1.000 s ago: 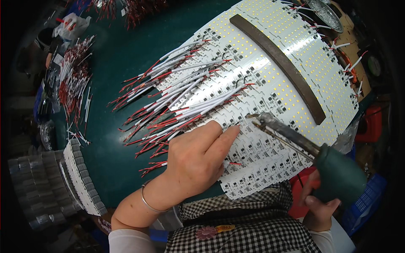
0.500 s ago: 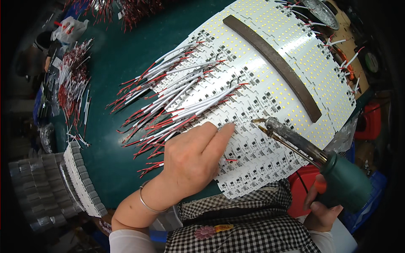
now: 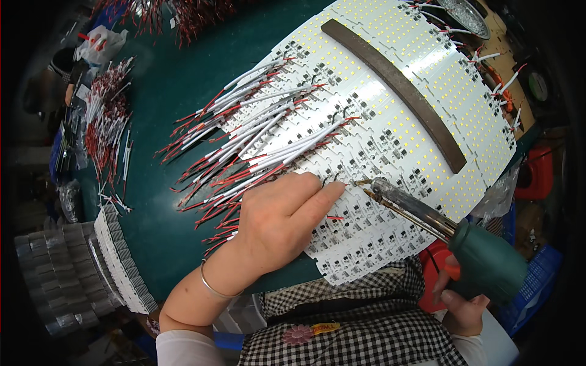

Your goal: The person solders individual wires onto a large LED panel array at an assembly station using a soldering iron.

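- Stacking at the bench's [image 3: 165, 110] left edge: a curved row of strips [image 3: 119, 259], with grey trays [image 3: 46, 274] piled just outside it, and bundles of loose red-and-white leads [image 3: 104, 128] above them toward the far left corner.
- Lying on the green mat near the middle: a fan of wires [image 3: 244, 152] soldered to the boards, their free ends pointing left.
- Pressing down at the near edge: the left hand [image 3: 278, 222], fingers together and mostly straight, flat on the wires and the panel; it pins rather than grips, forefinger tip just beside the joint. A judgement: the wire should be held flat and unmoving until the solder sets, with the fingertip clear of the hot tip.
- Covering the right half of the bench: the white panel [image 3: 390, 146] of small boards, weighted by a dark curved bar [image 3: 397, 91] across its top.
- Touching a pad just right of the forefinger: the iron [image 3: 415, 210], its tip on the panel's lower middle. A brief, steady contact at a shallow angle would likely serve best.
- Gripping the iron's green handle off the near right corner: the right hand [image 3: 461, 305], fingers curled closed about it.
- Sitting beyond the right edge: a metal dish [image 3: 464, 12] at the far corner, red and blue containers [image 3: 537, 177] below in dim surroundings.
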Tool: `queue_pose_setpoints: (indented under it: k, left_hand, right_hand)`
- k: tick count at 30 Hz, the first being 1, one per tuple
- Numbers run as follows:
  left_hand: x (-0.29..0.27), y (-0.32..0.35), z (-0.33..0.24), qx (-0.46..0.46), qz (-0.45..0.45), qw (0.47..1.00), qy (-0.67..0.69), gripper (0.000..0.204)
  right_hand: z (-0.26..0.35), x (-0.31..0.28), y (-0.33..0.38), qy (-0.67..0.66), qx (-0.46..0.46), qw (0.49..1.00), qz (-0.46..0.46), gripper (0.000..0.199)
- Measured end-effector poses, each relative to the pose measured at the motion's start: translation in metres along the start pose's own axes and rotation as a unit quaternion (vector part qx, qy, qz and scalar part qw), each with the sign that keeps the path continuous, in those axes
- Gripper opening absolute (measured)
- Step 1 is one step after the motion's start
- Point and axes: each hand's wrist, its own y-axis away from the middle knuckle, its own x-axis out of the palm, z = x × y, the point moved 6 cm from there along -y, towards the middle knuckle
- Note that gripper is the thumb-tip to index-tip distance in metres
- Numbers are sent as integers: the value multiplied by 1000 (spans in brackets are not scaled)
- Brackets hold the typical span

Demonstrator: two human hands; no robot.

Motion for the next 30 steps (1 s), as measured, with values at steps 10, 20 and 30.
queue_pose_setpoints:
  k: [10,20,30]
  left_hand:
    - [0,2,-4,23,3,999,-33,44]
    - [2,1,-8,58,-15,995,-81,28]
    - [-17,-8,-13,22,-4,997,-73,29]
  right_hand:
    - [-7,5,-3,61,32,995,68,42]
    - [12,5,-9,-13,-45,999,-5,58]
    - [42,-43,6,114,-101,985,-77,68]
